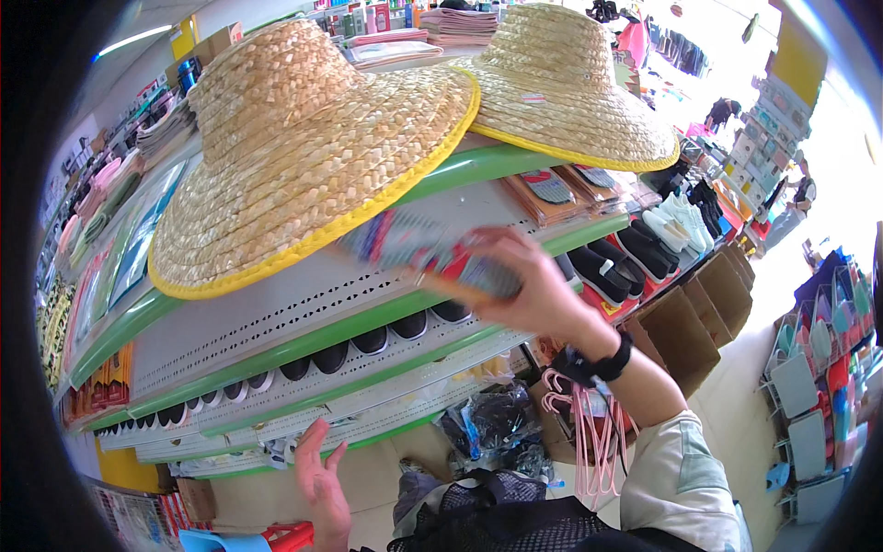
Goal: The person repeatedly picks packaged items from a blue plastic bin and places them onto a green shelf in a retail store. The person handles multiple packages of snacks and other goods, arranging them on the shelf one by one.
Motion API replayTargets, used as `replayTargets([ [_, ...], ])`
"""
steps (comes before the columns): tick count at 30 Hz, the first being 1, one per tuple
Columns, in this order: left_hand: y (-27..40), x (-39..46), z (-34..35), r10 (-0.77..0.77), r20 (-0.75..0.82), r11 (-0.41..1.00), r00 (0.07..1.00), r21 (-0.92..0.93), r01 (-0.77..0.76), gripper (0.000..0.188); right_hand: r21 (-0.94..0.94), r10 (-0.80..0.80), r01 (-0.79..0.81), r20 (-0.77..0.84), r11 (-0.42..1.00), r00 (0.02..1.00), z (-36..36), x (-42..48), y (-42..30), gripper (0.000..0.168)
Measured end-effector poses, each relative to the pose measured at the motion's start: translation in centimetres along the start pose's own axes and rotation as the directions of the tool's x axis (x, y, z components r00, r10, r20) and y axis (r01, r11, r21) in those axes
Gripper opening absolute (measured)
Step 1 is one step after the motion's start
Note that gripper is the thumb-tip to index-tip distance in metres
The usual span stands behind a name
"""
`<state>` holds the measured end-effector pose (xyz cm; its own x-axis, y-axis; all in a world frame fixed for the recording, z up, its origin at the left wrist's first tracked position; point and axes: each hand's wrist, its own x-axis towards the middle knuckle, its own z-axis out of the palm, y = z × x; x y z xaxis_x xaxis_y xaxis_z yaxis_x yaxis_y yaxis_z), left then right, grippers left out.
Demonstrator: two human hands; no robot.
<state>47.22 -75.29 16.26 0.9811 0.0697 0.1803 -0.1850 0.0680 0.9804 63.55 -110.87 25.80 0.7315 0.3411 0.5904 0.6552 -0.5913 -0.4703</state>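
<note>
My right hand (528, 286) grips a packet of what look like shoe insoles (431, 255), grey with red and blue marks and blurred. It is over the upper shelf board (227, 338), and its left end is near the brim of a straw hat (310, 138). Similar insole packets (548, 193) lie on the same shelf, to the right. My left hand (323, 476) is raised low in the view with its fingers apart, holding nothing. A second straw hat (559, 90), also edged in yellow, sits on the top shelf.
Black shoes (369, 339) line the shelf below. Open cardboard boxes (679, 338) stand at right. Pink hangers (593, 435) and plastic-wrapped goods (490, 421) are near my body. A wire rack (807, 400) stands across the aisle; a person (793, 200) is farther off.
</note>
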Motion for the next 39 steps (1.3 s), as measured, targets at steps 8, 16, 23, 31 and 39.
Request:
replayTargets([
  [8, -0.3, -1.3, -2.1, 0.009, -0.086, 1.0, 0.996, 0.004, -0.009, 0.068, -0.332, 0.131, -0.27, -0.387, 0.904, 0.913, -5.2, 4.8, 9.2, 0.052],
  [16, -0.1, -1.5, -2.0, 0.025, -0.112, 1.0, 0.993, -0.005, -0.025, 0.066, -0.488, 0.343, -0.496, -0.373, 0.718, 0.862, -3.4, 4.7, 13.5, 0.06],
  [23, 0.5, -0.9, -1.6, 0.031, -0.094, 0.999, 0.995, -0.027, -0.034, 0.066, -0.439, 0.366, -0.482, -0.325, 0.758, 0.872, -5.3, 4.7, 16.3, 0.064],
  [31, 0.7, -0.8, -1.5, 0.035, -0.104, 0.999, 0.994, -0.025, -0.038, 0.065, -0.45, 0.368, -0.497, -0.346, 0.742, 0.863, -4.6, 4.7, 15.1, 0.068],
  [39, 0.6, -0.9, -1.8, 0.031, -0.113, 0.999, 0.993, -0.038, -0.036, 0.065, -0.473, 0.366, -0.476, -0.31, 0.741, 0.878, -5.2, 4.5, 15.5, 0.064],
])
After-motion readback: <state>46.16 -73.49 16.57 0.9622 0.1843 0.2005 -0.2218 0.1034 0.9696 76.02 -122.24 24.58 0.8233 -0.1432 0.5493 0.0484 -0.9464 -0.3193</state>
